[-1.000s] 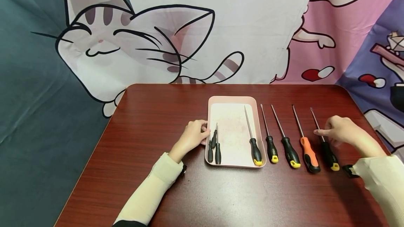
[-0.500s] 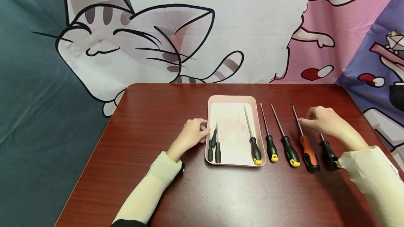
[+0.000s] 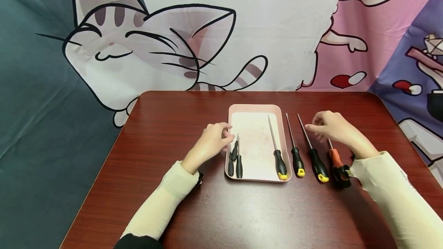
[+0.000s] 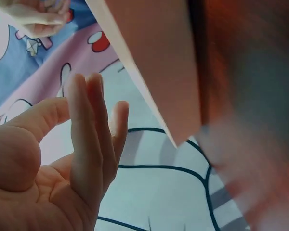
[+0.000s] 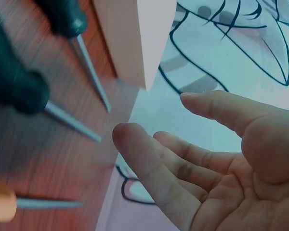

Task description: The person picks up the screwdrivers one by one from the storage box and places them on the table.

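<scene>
A shallow pink tray (image 3: 254, 108) holds three small dark screwdrivers (image 3: 239, 166) on its left and a long black-and-yellow screwdriver (image 3: 280, 164) on its right. My left hand (image 3: 212, 139) hovers at the tray's left rim; in the left wrist view its extended fingers hold nothing, apart from the tray wall (image 4: 159, 62). To the right, two black-and-yellow screwdrivers (image 3: 297, 162) (image 3: 317, 164) and an orange-and-black screwdriver (image 3: 335, 157) lie on the table. Above the last two is my right hand (image 3: 330, 128), its fingers loosely spread and holding nothing in the right wrist view. My right sleeve hides the far-right screwdriver almost entirely.
Everything stands on a reddish-brown wooden table (image 3: 173, 114). Behind it hangs a cloth (image 3: 294, 30) printed with a cartoon cat. The tray's side wall (image 5: 127, 43) rises close to the screwdriver tips in the right wrist view.
My right hand has moved left from the far-right screwdriver, past the orange one, towards the tray. My left hand has risen slightly off the tray's rim. The tools stay put.
</scene>
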The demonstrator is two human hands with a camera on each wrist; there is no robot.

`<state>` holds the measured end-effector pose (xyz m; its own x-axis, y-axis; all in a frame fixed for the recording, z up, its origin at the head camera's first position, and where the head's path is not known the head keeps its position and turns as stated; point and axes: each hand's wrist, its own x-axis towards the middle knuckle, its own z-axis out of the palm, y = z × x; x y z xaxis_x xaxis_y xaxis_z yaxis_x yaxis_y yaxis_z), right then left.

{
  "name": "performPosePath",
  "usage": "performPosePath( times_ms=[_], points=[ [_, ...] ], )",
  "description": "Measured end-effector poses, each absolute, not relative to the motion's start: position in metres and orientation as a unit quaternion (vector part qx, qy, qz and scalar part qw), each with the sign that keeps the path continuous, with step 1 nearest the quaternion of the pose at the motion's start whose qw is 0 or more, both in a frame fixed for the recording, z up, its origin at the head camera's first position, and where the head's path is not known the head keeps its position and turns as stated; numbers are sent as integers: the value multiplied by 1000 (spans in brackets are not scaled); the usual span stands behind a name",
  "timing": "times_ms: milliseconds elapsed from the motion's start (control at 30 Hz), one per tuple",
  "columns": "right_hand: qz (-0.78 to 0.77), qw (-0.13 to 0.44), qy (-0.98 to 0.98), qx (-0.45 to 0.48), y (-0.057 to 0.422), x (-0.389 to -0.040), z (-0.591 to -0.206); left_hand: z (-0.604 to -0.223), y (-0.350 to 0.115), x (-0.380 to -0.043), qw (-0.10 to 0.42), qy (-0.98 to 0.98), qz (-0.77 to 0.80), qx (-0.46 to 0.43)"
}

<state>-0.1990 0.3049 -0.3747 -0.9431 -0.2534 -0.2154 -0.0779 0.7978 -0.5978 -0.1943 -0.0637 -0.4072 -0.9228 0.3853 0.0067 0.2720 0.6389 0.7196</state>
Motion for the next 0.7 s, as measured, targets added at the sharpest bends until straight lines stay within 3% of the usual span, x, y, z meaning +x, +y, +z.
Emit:
performPosePath(
  times_ms=[200,700],
  points=[
    [-308,143,935,-101,284,-205,-379,-398,-49,-196,117,876,424,195],
    [-336,162,921,-112,245,-222,-406,-393,-2,-200,162,877,396,220]
  ],
)
